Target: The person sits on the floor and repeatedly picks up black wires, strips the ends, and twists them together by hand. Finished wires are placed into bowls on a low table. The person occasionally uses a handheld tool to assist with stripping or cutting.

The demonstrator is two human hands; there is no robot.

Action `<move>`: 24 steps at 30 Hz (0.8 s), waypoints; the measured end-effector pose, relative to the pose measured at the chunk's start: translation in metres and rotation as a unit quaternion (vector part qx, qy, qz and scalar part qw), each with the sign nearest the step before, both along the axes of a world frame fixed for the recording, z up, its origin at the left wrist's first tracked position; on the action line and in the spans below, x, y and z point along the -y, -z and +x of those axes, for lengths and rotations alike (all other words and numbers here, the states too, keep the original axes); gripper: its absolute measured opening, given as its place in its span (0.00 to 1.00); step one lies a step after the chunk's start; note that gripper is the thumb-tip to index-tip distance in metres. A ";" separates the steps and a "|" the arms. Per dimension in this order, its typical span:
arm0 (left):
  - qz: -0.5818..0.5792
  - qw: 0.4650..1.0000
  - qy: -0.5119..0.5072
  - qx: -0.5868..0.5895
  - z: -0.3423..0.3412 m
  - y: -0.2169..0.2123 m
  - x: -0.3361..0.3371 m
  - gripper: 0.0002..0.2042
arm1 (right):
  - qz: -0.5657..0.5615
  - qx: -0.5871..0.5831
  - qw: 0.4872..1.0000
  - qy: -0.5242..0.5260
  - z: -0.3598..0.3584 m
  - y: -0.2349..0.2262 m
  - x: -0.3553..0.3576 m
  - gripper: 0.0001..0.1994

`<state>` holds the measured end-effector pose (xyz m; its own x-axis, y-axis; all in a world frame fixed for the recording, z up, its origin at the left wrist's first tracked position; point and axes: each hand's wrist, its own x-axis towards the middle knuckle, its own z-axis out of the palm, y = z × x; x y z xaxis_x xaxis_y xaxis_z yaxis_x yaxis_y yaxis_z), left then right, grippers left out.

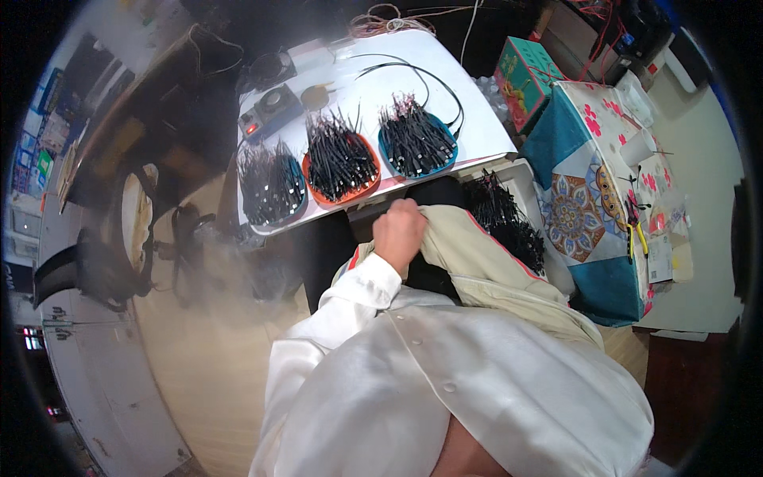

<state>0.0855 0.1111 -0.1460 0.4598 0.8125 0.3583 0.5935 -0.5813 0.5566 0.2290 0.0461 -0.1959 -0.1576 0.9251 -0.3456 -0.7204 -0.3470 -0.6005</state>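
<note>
My left hand (400,233), in a white sleeve, is closed on the edge of a beige garment (493,258) with red trim. The garment stretches from the fingers toward my right side, over my lap. My right hand does not show. Just beyond the left hand is the front edge of a white table (469,103). Three bowls of short black cables stand there: a blue bowl (297,213) at left, an orange bowl (350,196) in the middle and a teal bowl (425,171) at right.
A grey device (274,103) with a red light sits at the table's left. Under its right side, a white bin (560,274) holds more black cables. A patterned cloth (584,199) covers a surface at right, bearing yellow-handled cutters (636,238). A chair (119,254) stands at left.
</note>
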 end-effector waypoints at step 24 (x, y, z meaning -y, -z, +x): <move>0.026 0.973 0.226 -0.022 -0.020 -0.069 -0.012 0.10 | 0.194 0.281 0.886 0.313 0.157 -0.258 -0.031 0.12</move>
